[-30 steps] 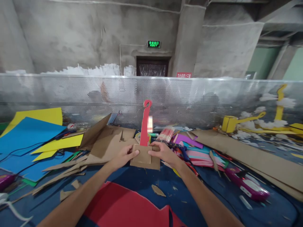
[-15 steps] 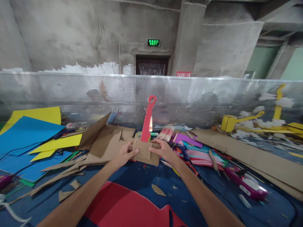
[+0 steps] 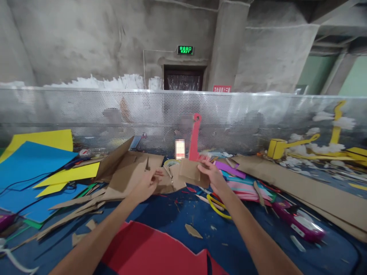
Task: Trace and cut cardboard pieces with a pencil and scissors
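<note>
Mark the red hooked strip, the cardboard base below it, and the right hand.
Red hooked strip (image 3: 194,140), head view: middle of its shaft.
Cardboard base (image 3: 189,170), head view: front face.
Right hand (image 3: 213,175), head view: its back.

The hooked strip (image 3: 194,141) is red, its cardboard base (image 3: 189,171) brown, the desk (image 3: 163,214) dark blue; the sheet (image 3: 155,248) at its near edge is red, the screen (image 3: 71,114) along its far edge dotted silver.

Red-stemmed cardboard (image 3: 189,170) in right grip (image 3: 214,175)
</note>
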The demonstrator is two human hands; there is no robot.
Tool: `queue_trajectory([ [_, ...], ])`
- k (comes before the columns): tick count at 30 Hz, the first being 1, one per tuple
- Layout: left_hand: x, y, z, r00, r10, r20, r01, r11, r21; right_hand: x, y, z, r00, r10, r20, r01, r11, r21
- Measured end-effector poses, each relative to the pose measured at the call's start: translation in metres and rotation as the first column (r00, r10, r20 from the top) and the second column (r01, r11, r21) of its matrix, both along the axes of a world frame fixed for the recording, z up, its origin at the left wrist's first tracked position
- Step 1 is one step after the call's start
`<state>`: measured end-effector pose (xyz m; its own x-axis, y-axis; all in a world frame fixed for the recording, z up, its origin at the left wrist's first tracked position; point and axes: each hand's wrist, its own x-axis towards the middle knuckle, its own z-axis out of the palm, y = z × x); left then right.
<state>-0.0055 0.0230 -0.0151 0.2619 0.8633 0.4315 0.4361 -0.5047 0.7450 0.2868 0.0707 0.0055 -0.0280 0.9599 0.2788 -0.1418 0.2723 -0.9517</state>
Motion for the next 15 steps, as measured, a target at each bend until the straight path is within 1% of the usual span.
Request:
queue_trajectory([
  [1,-0.004,0.000,0.000,0.992,0.045,-0.120,-0.039,0.998,0.057,0.004,0.004,-0.001,0.998,-0.036,-0.044,0.035,0.999,-0.003],
  [3,-0.010,0.000,-0.003,0.929,0.105,-0.355,-0.060,0.989,0.137,0.010,0.010,-0.002,0.992,-0.095,-0.085,0.095,0.995,-0.006],
  [5,-0.013,0.000,-0.010,0.827,0.095,-0.554,-0.005,0.987,0.161,0.013,0.014,-0.004,0.989,-0.119,-0.089,0.119,0.993,-0.005],
  [6,-0.014,0.001,-0.013,0.774,0.079,-0.628,0.033,0.986,0.166,0.013,0.015,-0.005,0.988,-0.125,-0.086,0.125,0.992,-0.003],
  [8,-0.014,0.003,-0.019,0.700,0.076,-0.710,0.096,0.975,0.200,0.013,0.016,-0.007,0.990,-0.124,-0.065,0.125,0.992,0.006],
  [12,-0.014,0.009,-0.023,0.623,0.139,-0.769,0.155,0.943,0.296,0.014,0.017,-0.010,0.991,-0.131,0.018,0.130,0.991,0.036],
  [13,-0.015,0.010,-0.023,0.603,0.164,-0.780,0.167,0.931,0.325,0.016,0.018,-0.010,0.988,-0.146,0.047,0.144,0.989,0.043],
  [15,-0.016,0.013,-0.022,0.581,0.251,-0.775,0.170,0.893,0.416,0.020,0.020,-0.010,0.974,-0.195,0.116,0.189,0.980,0.058],
])
